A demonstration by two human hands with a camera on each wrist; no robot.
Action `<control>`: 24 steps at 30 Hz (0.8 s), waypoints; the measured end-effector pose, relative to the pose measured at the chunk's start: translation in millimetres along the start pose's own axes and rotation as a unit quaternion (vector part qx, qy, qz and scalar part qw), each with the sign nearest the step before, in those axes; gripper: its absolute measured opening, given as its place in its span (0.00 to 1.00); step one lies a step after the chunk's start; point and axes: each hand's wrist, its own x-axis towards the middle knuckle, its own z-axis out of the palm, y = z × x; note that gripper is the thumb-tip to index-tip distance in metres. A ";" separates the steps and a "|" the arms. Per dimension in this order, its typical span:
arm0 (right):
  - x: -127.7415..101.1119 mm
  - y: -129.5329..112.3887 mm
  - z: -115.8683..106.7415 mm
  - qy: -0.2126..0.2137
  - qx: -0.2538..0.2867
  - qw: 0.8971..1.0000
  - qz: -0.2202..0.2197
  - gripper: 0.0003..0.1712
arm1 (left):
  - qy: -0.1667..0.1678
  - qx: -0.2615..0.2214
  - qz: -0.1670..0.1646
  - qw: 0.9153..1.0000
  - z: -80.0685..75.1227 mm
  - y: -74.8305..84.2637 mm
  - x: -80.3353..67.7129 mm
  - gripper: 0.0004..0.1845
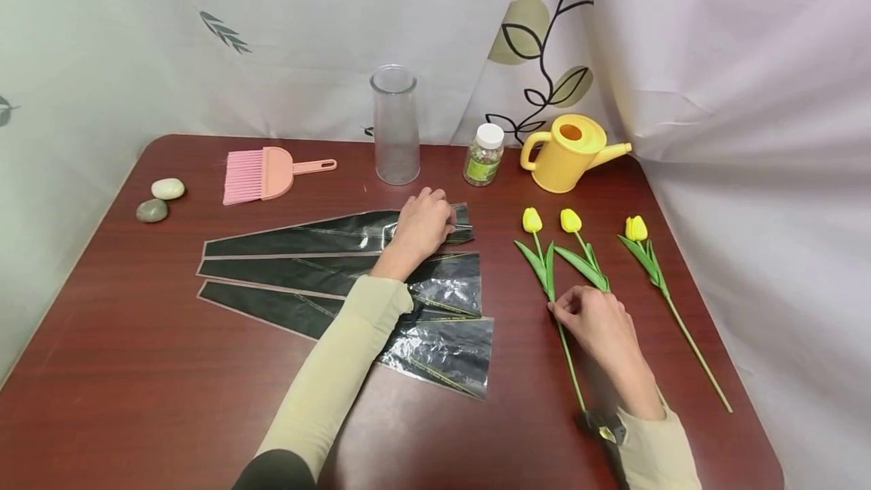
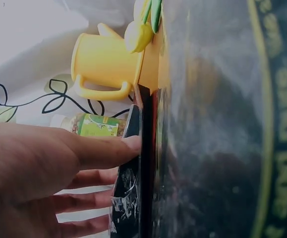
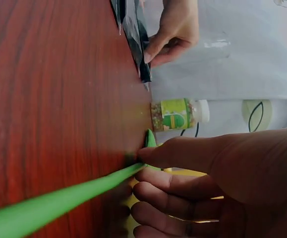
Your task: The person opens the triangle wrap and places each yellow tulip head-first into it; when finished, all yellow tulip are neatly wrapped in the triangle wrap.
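Three tapered black plastic flower sleeves lie fanned out on the table. My left hand (image 1: 423,225) is over the wide right end of the topmost sleeve (image 1: 320,237), pinching its edge between thumb and fingers. In the left wrist view the thumb (image 2: 131,144) presses the black film, and the fingertips are partly behind it. My right hand (image 1: 602,324) pinches the stem of the leftmost yellow tulip (image 1: 533,220) just below its leaves. A second tulip (image 1: 571,221) lies beside it, its lower stem hidden by the right hand. The third tulip (image 1: 636,229) lies farther right.
Along the back stand a clear glass vase (image 1: 396,127), a white-capped jar (image 1: 484,156) and a yellow watering can (image 1: 568,153). A pink brush (image 1: 275,172) and two stones (image 1: 159,199) lie at the left. Curtains hang behind the table (image 1: 136,339).
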 end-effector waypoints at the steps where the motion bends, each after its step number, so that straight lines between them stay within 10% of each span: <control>1: 0.4 -0.1 0.3 0.001 0.004 1.000 0.006 0.11 | 0.005 -0.001 0.002 1.000 -0.1 0.2 0.2 0.02; 24: 4.9 -1.8 -0.2 -0.005 0.048 0.998 0.049 0.12 | 0.069 -0.013 0.018 0.997 -8.2 0.5 0.2 0.07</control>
